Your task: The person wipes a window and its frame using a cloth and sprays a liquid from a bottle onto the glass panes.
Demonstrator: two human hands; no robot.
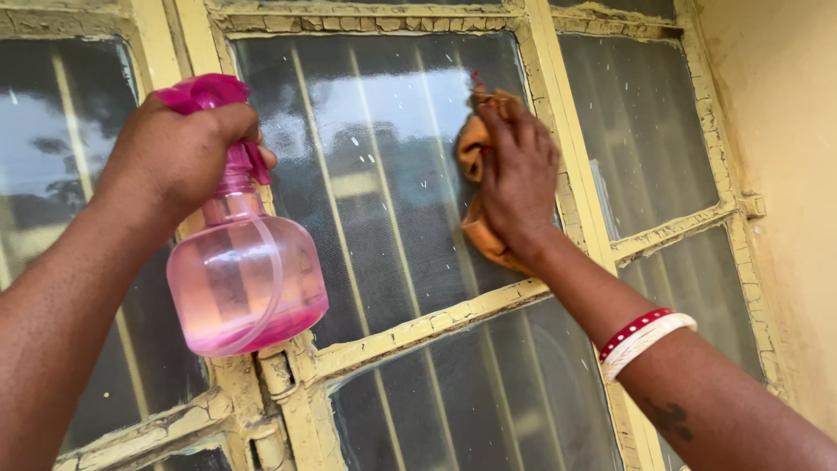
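Left hand (pixel 179 148) wrapped around the neck and trigger of a pink spray bottle (pixel 247 279), held up in front of the window, nozzle toward the glass. The bottle is clear pink plastic, round-bodied, with a magenta spray head; only a shallow layer of pink liquid sits at the bottom, and the dip tube curves down into it. No label or print visible on it.

Right hand (pixel 520 179) pressed flat, fingers spread, on an orange cloth (pixel 475 157) against the middle pane (pixel 384 192). The cloth is bunched, mostly hidden under the palm, with edges showing at the top and the lower left. Red and white bangles (pixel 645 340) on the right wrist.

The pane is dusty, with white specks and streaks; bars and mesh show behind the glass. The yellow frame (pixel 418 327) is cracked and flaking, and a latch sits at the lower left.

Risks, as I judge them:
- The flaking paint could catch in the cloth and smear or scratch the glass.
- Hard pressure on old glass in a cracked frame could loosen or crack the pane.
- With so little liquid left, the tube may suck air if the bottle tilts.
- A wet grip could let the bottle slip.
- Spray may hit the right hand, since it sits just across the same pane.

No signs or packages in view.
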